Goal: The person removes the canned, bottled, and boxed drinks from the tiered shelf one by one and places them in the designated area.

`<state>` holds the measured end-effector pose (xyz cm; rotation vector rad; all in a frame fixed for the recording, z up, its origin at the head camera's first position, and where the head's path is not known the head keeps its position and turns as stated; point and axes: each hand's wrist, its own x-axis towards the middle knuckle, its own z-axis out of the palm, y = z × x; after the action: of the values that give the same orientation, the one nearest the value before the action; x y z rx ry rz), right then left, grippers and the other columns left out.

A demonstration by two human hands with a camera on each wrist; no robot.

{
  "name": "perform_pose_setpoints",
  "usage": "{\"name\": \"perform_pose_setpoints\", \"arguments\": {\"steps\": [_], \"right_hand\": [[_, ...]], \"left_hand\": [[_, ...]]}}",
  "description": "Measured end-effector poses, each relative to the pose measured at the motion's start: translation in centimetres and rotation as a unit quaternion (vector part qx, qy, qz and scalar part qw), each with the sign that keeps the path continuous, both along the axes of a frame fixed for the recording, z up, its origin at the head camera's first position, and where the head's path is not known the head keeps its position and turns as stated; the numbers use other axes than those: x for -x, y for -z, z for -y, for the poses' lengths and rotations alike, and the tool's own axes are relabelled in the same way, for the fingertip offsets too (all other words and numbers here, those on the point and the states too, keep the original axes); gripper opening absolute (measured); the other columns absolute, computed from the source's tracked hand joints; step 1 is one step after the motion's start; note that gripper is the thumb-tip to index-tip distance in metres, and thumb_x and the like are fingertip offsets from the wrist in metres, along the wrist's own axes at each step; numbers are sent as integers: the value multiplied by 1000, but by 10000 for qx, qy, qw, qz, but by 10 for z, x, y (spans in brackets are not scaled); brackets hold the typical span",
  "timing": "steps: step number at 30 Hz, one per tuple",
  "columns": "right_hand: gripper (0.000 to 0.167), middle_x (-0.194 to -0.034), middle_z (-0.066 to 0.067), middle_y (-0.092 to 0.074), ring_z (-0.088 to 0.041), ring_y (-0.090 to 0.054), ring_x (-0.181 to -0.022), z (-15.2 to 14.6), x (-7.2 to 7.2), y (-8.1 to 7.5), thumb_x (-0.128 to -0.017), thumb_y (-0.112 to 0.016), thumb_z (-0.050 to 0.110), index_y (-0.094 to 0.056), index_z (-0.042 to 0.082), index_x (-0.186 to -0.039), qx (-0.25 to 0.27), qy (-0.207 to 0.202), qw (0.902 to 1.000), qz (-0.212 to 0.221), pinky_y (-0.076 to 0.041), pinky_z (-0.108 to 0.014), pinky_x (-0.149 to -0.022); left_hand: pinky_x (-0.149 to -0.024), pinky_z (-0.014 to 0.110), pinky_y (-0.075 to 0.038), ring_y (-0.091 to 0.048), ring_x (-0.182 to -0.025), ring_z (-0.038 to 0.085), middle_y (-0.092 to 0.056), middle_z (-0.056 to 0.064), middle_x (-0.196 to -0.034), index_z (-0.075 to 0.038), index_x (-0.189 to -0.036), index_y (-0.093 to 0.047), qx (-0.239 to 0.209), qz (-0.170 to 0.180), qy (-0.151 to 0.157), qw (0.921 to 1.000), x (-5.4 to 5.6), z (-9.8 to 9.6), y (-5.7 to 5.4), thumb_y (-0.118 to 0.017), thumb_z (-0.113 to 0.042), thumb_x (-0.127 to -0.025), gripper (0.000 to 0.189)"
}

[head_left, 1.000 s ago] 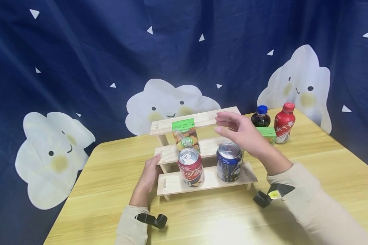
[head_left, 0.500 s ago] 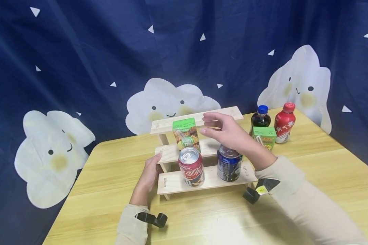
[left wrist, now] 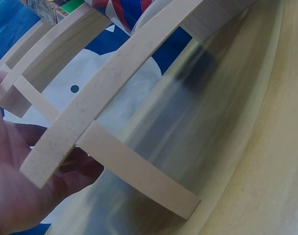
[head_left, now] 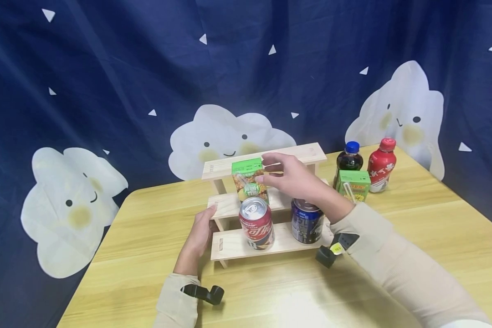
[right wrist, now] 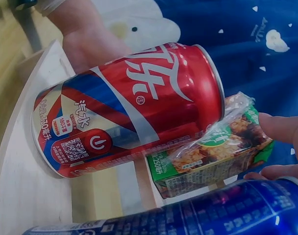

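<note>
A three-tier wooden display shelf point(head_left: 229, 246) stands on the table. My left hand point(head_left: 198, 231) holds its left side, the thumb at the end of the middle tier; the left wrist view shows the fingers point(left wrist: 75, 178) curled behind the wood. A green-topped drink carton point(head_left: 250, 186) stands upright on the middle tier. My right hand point(head_left: 293, 178) is at the carton's right side, thumb and fingers spread apart, the thumb point(right wrist: 279, 128) right at its top end. On the lowest tier stand a red cola can point(head_left: 256, 228) and a blue can point(head_left: 306, 224), partly hidden under my right wrist.
Right of the shelf on the table point(head_left: 426, 237) stand a dark bottle with a blue cap point(head_left: 349, 159), a red bottle point(head_left: 382, 165) and another green carton point(head_left: 354, 183) in front of them. A dark blue curtain point(head_left: 246, 59) with cloud prints hangs behind the table.
My right hand has moved left, across above the blue can, to the carton on the middle tier. The green carton at right has come into fuller view. My left hand has stayed in place.
</note>
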<state>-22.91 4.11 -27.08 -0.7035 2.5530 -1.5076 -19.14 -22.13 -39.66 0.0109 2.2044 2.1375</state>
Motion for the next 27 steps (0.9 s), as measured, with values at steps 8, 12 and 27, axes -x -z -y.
{"name": "perform_pose_setpoints", "arguments": {"steps": [8, 12, 27], "right_hand": [[62, -132, -16, -54, -30, -54, -120, 6, 3, 1, -86, -69, 26, -43, 2, -137, -155, -77, 9998, -127, -44, -41, -99], [60, -128, -17, -56, -30, -55, -118, 8, 3, 2, -86, -69, 24, -44, 2, -136, -245, -63, 9995, -189, -44, -41, -99], [47, -121, -13, -61, -28, -58, -114, 9, 4, 6, -88, -66, 21, -51, 3, -129, -437, -5, 9978, -491, -46, -39, -96]], "left_hand": [[-99, 50, -39, -50, -117, 42, -54, 23, -120, 6, -129, -47, 26, 34, 4, 10000, 1, 0, -1, -32, -35, -100, 52], [-97, 50, -41, -51, -116, 42, -55, 23, -119, 6, -128, -47, 12, -16, 12, 10000, 0, 0, -1, -33, -36, -99, 53], [-102, 53, -36, -48, -120, 41, -51, 24, -125, 6, -131, -44, 81, -4, 94, 9999, -1, 1, -2, -28, -34, -101, 52]]}}
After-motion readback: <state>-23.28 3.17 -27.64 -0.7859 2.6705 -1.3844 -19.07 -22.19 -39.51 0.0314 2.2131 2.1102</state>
